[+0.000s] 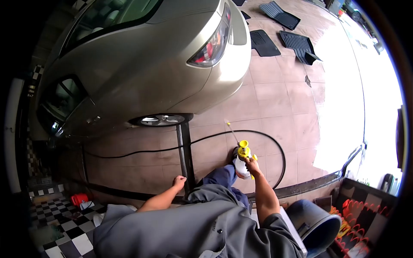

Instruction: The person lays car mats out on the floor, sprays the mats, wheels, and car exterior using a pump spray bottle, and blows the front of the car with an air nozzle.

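Observation:
My right hand [252, 165] is wrapped round the handle of a pump sprayer [241, 168] with a whitish tank and yellow top parts. Its thin wand points forward over the floor and ends in a yellow nozzle [229, 124]. Out to the other side, my left hand [179, 181] hangs in front of my body with curled fingers and nothing visible in it. Ahead of both hands stands a beige car [159, 64], its rear wheel [162, 120] nearest to my left hand.
A black hose [282, 150] loops across the tiled floor around the sprayer. Several black car mats [297, 45] lie beyond the car's rear. A large dark barrel [316, 228] and an orange coiled hose [355, 223] are at my right; a red object [79, 199] sits at left.

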### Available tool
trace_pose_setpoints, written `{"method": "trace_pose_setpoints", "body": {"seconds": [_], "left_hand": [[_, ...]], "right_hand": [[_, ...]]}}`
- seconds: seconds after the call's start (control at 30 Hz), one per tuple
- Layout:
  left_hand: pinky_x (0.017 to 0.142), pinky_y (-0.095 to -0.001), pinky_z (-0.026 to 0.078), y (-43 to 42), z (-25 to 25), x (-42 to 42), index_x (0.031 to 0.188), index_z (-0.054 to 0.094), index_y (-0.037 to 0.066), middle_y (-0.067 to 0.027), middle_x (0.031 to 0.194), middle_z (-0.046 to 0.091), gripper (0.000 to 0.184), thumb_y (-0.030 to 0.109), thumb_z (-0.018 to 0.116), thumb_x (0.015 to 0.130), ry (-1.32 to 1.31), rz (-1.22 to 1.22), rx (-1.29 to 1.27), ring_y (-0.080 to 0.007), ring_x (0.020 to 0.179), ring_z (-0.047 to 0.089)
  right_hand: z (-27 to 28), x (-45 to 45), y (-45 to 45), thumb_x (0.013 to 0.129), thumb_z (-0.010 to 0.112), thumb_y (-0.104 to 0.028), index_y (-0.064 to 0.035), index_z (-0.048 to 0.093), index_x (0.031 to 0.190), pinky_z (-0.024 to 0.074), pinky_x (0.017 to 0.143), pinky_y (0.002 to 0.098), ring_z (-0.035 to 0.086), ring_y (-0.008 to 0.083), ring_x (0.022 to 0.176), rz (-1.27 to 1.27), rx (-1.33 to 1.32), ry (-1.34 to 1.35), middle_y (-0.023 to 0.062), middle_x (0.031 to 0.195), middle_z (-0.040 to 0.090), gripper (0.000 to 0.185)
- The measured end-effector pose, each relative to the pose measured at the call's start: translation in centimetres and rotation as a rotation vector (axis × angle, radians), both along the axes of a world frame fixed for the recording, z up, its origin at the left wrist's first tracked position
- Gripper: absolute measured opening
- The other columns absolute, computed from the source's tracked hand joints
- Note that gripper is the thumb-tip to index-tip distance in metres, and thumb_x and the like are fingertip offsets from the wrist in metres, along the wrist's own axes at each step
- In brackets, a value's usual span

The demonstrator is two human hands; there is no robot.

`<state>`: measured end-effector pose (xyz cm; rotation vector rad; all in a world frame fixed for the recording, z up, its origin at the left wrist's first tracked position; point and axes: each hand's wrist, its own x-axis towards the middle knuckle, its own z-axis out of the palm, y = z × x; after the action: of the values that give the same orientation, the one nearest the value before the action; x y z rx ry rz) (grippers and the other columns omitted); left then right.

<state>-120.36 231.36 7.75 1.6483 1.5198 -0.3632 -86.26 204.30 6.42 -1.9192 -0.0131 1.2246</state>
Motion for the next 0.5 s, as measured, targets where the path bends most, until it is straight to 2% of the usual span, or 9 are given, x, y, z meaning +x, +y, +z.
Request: {"method": "trace_pose_setpoints", "body": {"seconds": [0.07,0.13,0.17,0.2,0.23,0.27,0.37,0.47,0.5], "left_hand": [[0.07,-0.0348,0.046,-1.4,0.4,3.7,0.08,0.062,0.005,-0.0112,0.078,0.063,0.023,0.027,0.061,0.075,-0.009,0.042,-0.038,-0.0232,0.076,0.06],[0.069,-0.0339,0.046,-2.3,1.2,8.7,0.079,0.062,0.005,-0.0098,0.077,0.062,0.022,0.027,0.061,0.075,-0.191,-0.164,-0.069,-0.0218,0.074,0.059],[0.064,-0.0303,0.046,-2.8,2.0,11.5,0.081,0.061,0.004,-0.0073,0.074,0.06,0.022,0.025,0.06,0.077,-0.21,-0.177,-0.121,-0.0168,0.069,0.056],[0.064,-0.0303,0.046,-3.3,3.1,14.4,0.081,0.061,0.004,-0.0073,0.074,0.06,0.022,0.025,0.06,0.077,-0.213,-0.172,-0.123,-0.0168,0.069,0.056],[0.061,-0.0282,0.045,-3.7,4.1,17.3,0.082,0.06,0.003,-0.006,0.072,0.059,0.021,0.024,0.059,0.078,-0.243,-0.068,-0.19,-0.0142,0.066,0.055],[0.058,-0.0261,0.043,-3.9,4.6,19.7,0.083,0.059,0.003,-0.0046,0.071,0.058,0.021,0.024,0.058,0.079,-0.271,0.036,-0.256,-0.0116,0.064,0.053],[0.055,-0.0241,0.042,-4.1,4.9,26.4,0.086,0.058,0.004,-0.0033,0.068,0.056,0.02,0.023,0.057,0.08,-0.279,-0.033,-0.244,-0.0099,0.061,0.051],[0.054,-0.0258,0.043,-4.3,3.6,32.4,0.085,0.058,0.004,-0.0035,0.07,0.057,0.022,0.025,0.058,0.079,-0.256,-0.026,-0.198,-0.0116,0.062,0.053],[0.055,-0.0265,0.044,-4.5,3.3,34.5,0.086,0.059,0.004,-0.0036,0.072,0.058,0.022,0.025,0.058,0.079,-0.273,-0.009,-0.181,-0.0125,0.062,0.054]], "right_hand": [[1.1,3.6,-1.6,0.084,0.052,-0.038,-0.0073,0.048,0.074,0.0365,0.039,0.0256,0.043,0.0101,0.043,-0.244,0.028,0.073,-0.0009,0.054,0.044,0.032],[2.1,7.7,-2.8,0.085,0.051,-0.038,-0.0082,0.045,0.072,0.0346,0.037,0.0244,0.04,0.0089,0.041,-0.304,0.007,0.008,-0.0016,0.054,0.042,0.033],[1.7,9.5,-3.4,0.085,0.052,-0.038,-0.0081,0.044,0.071,0.0337,0.036,0.024,0.039,0.0085,0.04,-0.271,-0.006,-0.096,-0.0017,0.054,0.043,0.034],[0.7,11.1,-4.3,0.085,0.052,-0.038,-0.0081,0.043,0.07,0.0328,0.036,0.0236,0.038,0.0081,0.039,-0.236,-0.022,-0.195,-0.0018,0.055,0.043,0.034],[-0.1,12.9,-5.2,0.085,0.052,-0.038,-0.0053,0.045,0.069,0.0347,0.04,0.0269,0.041,0.0106,0.043,-0.172,-0.055,-0.288,0.0013,0.056,0.046,0.037],[2.0,14.6,-5.6,0.084,0.053,-0.039,-0.0006,0.047,0.071,0.0377,0.048,0.0326,0.047,0.0179,0.05,-0.052,-0.137,-0.471,0.0089,0.057,0.049,0.041],[8.6,21.3,-7.1,0.082,0.054,-0.04,0.0033,0.049,0.075,0.039,0.056,0.0381,0.048,0.0276,0.059,0.157,-0.121,-0.513,0.0181,0.06,0.048,0.044],[11.0,28.4,-8.9,0.083,0.055,-0.037,0.0003,0.05,0.073,0.0387,0.052,0.0319,0.046,0.0161,0.054,0.149,-0.078,-0.498,0.0086,0.059,0.05,0.039],[12.5,30.6,-9.1,0.085,0.054,-0.034,-0.0014,0.05,0.072,0.0369,0.048,0.0277,0.043,0.0098,0.052,0.067,-0.001,-0.45,0.0028,0.059,0.05,0.035]]}}
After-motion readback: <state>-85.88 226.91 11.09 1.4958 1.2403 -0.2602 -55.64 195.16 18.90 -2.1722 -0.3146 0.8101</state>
